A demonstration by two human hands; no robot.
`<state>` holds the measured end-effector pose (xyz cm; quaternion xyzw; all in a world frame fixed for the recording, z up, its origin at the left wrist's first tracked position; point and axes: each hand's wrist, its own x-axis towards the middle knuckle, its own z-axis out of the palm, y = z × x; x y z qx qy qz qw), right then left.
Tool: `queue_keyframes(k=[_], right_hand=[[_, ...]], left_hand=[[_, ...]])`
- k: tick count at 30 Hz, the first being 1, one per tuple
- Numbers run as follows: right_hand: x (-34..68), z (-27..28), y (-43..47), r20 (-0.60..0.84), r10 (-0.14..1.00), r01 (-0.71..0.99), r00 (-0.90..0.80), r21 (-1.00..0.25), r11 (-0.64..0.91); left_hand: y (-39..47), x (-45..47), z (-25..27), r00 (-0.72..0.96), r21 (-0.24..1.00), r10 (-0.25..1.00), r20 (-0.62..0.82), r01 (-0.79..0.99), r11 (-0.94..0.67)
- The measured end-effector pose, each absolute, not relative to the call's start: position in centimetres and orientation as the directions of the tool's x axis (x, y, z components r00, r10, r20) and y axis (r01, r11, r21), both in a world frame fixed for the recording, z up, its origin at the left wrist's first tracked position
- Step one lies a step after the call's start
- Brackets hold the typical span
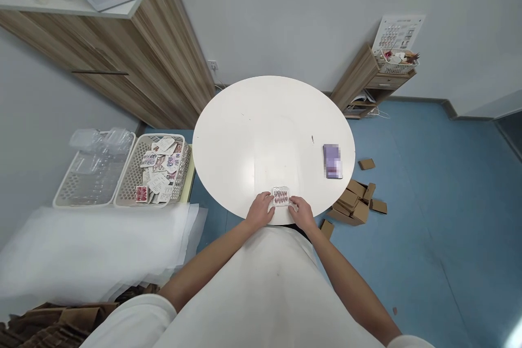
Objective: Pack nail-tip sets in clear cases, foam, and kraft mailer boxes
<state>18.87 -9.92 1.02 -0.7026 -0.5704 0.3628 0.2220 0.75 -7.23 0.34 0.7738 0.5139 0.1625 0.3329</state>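
A small clear plastic box of press-on nails (281,196) lies at the near edge of the round white table (228,147). Two rows of pinkish nails show in it. My left hand (260,211) grips the box's left side, its fingers bent against the edge. On the opposite side my right hand (302,213) holds the right edge between thumb and fingers. Whether the box touches the tabletop or is slightly raised, I cannot tell.
A purple, blurred-out stack (333,161) rests at the table's right. To the left stand a basket of nail cards (119,196) and a basket of clear plastic cases (57,196). Brown cardboard boxes (350,204) lie on the floor at right. A wooden cabinet (175,49) stands behind.
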Motion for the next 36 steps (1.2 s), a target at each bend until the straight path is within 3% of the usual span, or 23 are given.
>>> queue_keyframes(k=[4,9,16,22,29,36], right_hand=[[19.4,1.2,-11.1,-0.393,0.901,0.507,0.184,-0.747,-0.430],[19.8,0.5,-12.7,-0.581,0.784,0.171,0.218,-0.769,-0.617],[17.4,-0.3,-11.6,-0.551,0.778,-0.210,0.302,-0.835,-0.509],[16.2,-0.4,-10.4,-0.629,0.682,-0.577,0.373,-0.733,-0.360],[15.7,-0.2,-9.2,-0.650,0.671,-0.614,0.358,-0.705,-0.355],[15.2,-0.7,-8.5,-0.651,0.654,-0.515,0.384,-0.739,-0.433]], left_hand=[[-6.7,0.9,0.6,0.556,0.611,0.829,-0.056,0.676,-0.412],[-6.1,1.0,0.2,0.616,0.555,0.780,-0.114,0.690,-0.464],[-5.6,1.3,0.4,0.626,0.479,0.768,-0.133,0.719,-0.503],[-5.8,1.5,0.4,0.606,0.438,0.775,-0.178,0.754,-0.489],[-5.8,1.1,0.0,0.580,0.463,0.801,-0.147,0.756,-0.462],[-6.0,1.5,0.2,0.579,0.352,0.810,-0.093,0.780,-0.517]])
